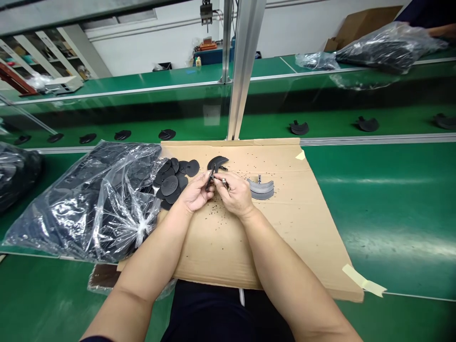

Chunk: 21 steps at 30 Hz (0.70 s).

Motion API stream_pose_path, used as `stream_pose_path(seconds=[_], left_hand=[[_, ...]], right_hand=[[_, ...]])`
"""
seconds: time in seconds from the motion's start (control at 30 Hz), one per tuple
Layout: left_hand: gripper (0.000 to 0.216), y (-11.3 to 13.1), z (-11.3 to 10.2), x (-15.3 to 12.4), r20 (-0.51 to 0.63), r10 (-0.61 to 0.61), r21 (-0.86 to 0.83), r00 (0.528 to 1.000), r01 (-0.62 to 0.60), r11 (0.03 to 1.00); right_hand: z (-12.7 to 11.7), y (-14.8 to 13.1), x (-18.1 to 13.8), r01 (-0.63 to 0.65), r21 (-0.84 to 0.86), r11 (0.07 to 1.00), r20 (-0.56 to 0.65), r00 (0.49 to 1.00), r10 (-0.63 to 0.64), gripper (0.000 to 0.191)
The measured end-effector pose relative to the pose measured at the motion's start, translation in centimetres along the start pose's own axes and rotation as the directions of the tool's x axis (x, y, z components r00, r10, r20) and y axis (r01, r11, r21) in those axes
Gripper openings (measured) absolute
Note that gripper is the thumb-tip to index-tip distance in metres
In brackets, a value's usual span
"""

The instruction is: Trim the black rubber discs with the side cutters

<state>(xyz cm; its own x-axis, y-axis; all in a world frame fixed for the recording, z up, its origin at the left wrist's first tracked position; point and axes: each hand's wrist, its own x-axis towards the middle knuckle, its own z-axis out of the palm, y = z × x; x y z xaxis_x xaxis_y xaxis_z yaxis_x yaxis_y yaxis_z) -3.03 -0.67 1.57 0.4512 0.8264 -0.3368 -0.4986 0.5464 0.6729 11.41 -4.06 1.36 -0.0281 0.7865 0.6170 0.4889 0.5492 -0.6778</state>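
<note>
My left hand (195, 194) pinches a black plastic disc (210, 178), which is turned almost edge-on. Close against it, my right hand (238, 195) is closed around a slim dark tool (225, 183) with a shiny end; its kind is not clear, and its tip is hidden at the disc. Beside my left hand lies a loose heap of black discs (170, 185). Just beyond my fingers is a curved black piece (217, 163). Right of my right hand, several curved grey pieces (262, 188) are stacked on the cardboard sheet (285, 237).
A large clear bag of black parts (103, 199) fills the left side. Dark crumbs are scattered over the cardboard, which has tape (363, 280) at a corner. Behind a metal post (244, 71), a green conveyor (263, 126) carries spaced black parts. Part of another person shows at upper right.
</note>
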Motion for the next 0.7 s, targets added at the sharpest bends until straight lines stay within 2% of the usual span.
stream_pose_path(seconds=[0.17, 0.27, 0.33, 0.4, 0.43, 0.53, 0.6, 0.63, 0.7], left_hand=[[0.033, -0.1, -0.1, 0.1, -0.013, 0.063, 0.071, 0.998, -0.062, 0.996], [0.034, -0.3, -0.1, 0.6, -0.117, 0.220, 0.109, 0.969, -0.207, 0.972], [0.037, -0.2, 0.0, 1.2, -0.244, 0.397, 0.145, 0.885, -0.372, 0.917], [0.040, 0.3, 0.1, 2.1, -0.343, 0.560, 0.236, 0.754, -0.508, 0.829], [0.039, 0.8, 0.1, 2.7, -0.359, 0.627, 0.308, 0.691, -0.547, 0.778], [0.036, 3.4, 0.4, 5.5, -0.280, 0.794, 0.587, 0.539, -0.559, 0.586], [0.033, 5.8, 0.9, 8.0, -0.162, 0.868, 0.752, 0.470, -0.511, 0.417], [0.033, 7.0, 1.2, 9.3, -0.086, 0.882, 0.806, 0.463, -0.488, 0.334], [0.039, 9.0, 1.7, 11.5, 0.047, 0.860, 0.867, 0.508, -0.448, 0.217]], right_hand=[[0.1, 0.3, 0.0, 0.006, -0.029, 1.000, 0.045, 0.999, -0.005, 0.019], [0.8, 0.4, -0.1, -0.108, 0.050, 0.993, -0.024, 0.994, 0.109, 0.018], [1.3, 0.6, -0.2, -0.241, 0.154, 0.958, -0.090, 0.962, 0.256, 0.016], [1.5, 0.9, -0.2, -0.339, 0.234, 0.911, -0.149, 0.914, 0.378, 0.020], [1.6, 1.0, -0.2, -0.363, 0.259, 0.895, -0.179, 0.893, 0.413, 0.024], [1.6, 1.6, -0.2, -0.374, 0.318, 0.871, -0.240, 0.857, 0.455, 0.028], [1.6, 2.0, -0.2, -0.393, 0.362, 0.845, -0.232, 0.840, 0.490, 0.026], [1.5, 2.1, -0.1, -0.403, 0.379, 0.833, -0.223, 0.834, 0.505, 0.025], [1.5, 2.3, -0.1, -0.411, 0.403, 0.818, -0.214, 0.826, 0.521, 0.025]])
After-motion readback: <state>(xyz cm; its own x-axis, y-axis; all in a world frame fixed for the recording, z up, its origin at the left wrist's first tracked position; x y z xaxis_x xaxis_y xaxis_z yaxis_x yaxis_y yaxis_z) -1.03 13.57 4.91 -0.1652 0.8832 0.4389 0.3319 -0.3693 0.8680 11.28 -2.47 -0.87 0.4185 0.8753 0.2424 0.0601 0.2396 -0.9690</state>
